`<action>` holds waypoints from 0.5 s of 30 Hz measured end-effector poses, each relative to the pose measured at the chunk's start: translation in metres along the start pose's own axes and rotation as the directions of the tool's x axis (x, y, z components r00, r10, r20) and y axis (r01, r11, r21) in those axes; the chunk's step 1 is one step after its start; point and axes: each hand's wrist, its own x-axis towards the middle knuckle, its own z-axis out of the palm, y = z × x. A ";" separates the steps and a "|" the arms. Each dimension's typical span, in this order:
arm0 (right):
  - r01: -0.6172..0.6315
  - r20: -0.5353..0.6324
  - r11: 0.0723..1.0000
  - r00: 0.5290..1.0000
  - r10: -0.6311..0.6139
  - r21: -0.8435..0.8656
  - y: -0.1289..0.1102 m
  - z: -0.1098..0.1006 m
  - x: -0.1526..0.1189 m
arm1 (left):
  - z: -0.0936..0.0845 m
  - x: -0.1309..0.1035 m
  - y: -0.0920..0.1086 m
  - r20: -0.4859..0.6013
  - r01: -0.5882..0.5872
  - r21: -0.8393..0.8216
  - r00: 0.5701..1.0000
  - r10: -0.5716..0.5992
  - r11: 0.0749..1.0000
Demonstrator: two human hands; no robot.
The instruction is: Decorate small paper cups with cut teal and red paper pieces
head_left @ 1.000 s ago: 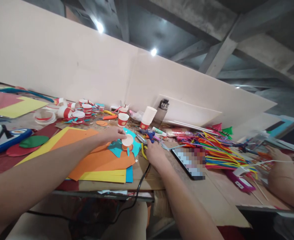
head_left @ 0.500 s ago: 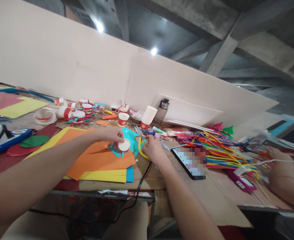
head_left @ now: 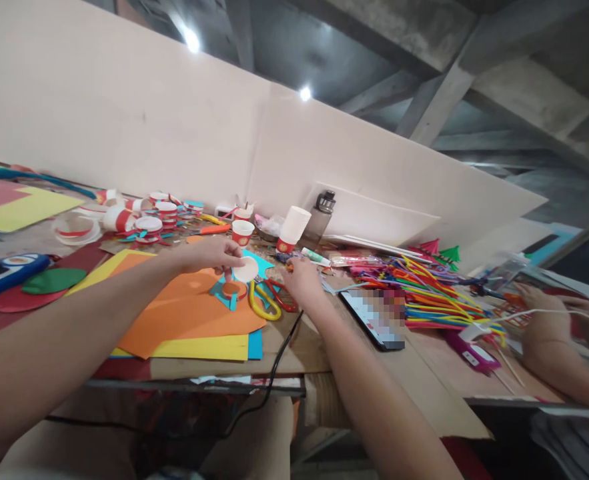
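Note:
My left hand (head_left: 227,257) pinches a round white paper disc (head_left: 245,269) by its edge. Just under the disc, a cut cup ring (head_left: 235,291) with teal strips sits on teal paper, its orange inside showing. My right hand (head_left: 301,277) curls over what looks like a small blue glue gun (head_left: 284,257), mostly covered by the fingers. A black cord (head_left: 281,360) runs down from beneath that wrist. Between the hands lie yellow-handled scissors (head_left: 264,303) and a red-handled pair (head_left: 280,297). Orange sheets (head_left: 194,313) spread under my left forearm.
A stack of paper cups (head_left: 294,227), a single cup (head_left: 243,233) and a bottle (head_left: 319,217) stand behind. Cup pieces (head_left: 149,227) crowd the back left. A phone (head_left: 371,317) and colourful pipe cleaners (head_left: 439,300) lie right. Another person's hands (head_left: 544,320) work at far right.
The white disc has come up off the cup ring in my left hand. My right hand has moved away from the yellow-handled scissors and onto the blue tool.

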 end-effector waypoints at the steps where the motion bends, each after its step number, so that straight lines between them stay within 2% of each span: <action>1: -0.065 -0.016 0.997 0.998 0.064 -0.049 0.006 0.002 0.006 | 0.002 0.002 -0.002 -0.010 -0.002 -0.013 1.000 0.002 1.000; 3: -0.153 0.017 0.981 0.988 0.156 -0.116 0.014 0.008 0.017 | 0.007 0.005 -0.007 -0.007 -0.004 -0.023 1.000 0.004 1.000; 5: -0.174 0.080 0.977 0.980 0.185 -0.125 0.018 0.014 0.026 | 0.010 0.008 -0.010 -0.017 -0.006 -0.027 1.000 0.005 1.000; 10: -0.173 0.133 0.981 0.974 0.184 -0.093 0.022 0.025 0.040 | 0.019 0.009 -0.010 -0.096 -0.007 -0.028 0.995 0.005 1.000; 15: -0.178 0.121 0.983 0.976 0.182 -0.040 0.030 0.031 0.051 | 0.025 0.009 -0.005 -0.149 -0.031 -0.027 0.988 0.027 0.999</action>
